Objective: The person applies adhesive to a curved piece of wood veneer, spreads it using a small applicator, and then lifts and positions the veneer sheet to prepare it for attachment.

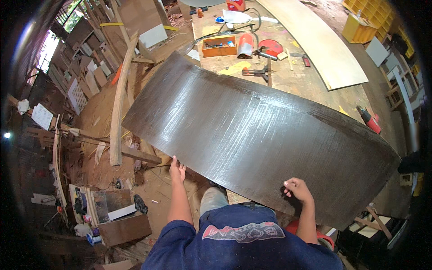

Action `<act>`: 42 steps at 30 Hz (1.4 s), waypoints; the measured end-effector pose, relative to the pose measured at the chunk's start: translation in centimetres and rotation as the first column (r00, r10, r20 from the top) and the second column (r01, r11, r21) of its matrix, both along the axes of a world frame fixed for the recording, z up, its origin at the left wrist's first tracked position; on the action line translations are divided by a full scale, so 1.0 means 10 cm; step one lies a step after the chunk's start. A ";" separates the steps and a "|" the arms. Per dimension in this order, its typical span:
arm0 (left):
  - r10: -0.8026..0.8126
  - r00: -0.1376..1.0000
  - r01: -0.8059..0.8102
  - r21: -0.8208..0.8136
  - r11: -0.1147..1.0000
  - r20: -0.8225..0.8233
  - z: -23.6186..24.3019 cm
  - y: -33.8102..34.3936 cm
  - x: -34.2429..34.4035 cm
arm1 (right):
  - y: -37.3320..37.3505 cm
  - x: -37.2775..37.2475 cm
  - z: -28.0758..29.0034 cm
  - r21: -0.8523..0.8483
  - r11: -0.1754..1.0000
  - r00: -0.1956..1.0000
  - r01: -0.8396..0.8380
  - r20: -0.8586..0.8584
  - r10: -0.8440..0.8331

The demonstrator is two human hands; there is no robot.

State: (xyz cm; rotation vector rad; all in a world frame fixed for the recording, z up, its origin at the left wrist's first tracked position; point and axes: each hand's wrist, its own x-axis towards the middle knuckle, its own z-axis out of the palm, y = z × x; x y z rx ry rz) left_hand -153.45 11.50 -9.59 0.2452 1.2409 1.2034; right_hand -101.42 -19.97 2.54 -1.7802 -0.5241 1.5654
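Observation:
A large dark brown sheet (234, 130) with a glossy, streaked surface lies slantwise across the workbench (216, 24), and its left end juts out past the bench. My left hand (177, 171) grips the sheet's near edge, thumb at the rim and the other fingers partly hidden. Over the sheet's near right part is my right hand (297, 189), its fingers curled together in a pinch. Whatever the right fingers hold, if anything, is too small to make out.
Beyond the sheet are an orange box (219, 46) of small tools, a red round lid (270, 47), a clamp (256, 72) and a long pale board (315, 40). A red heat gun (370, 119) lies by the far right edge. A wooden beam (118, 121) stands left.

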 end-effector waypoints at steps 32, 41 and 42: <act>-0.173 0.981 0.186 0.176 0.967 -0.082 0.75 1.68 -3.72 | 5.04 -1.86 -0.59 0.383 0.915 0.936 0.128 0.257 -0.239; -0.041 0.989 0.048 0.048 0.998 -0.139 0.62 0.89 -4.20 | 5.46 -2.13 -0.77 0.447 0.891 0.964 -0.077 0.262 -0.047; -0.034 0.990 0.040 0.046 0.998 -0.139 0.59 0.84 -4.22 | 5.56 -2.15 -0.74 0.464 0.861 0.915 -0.208 0.403 0.005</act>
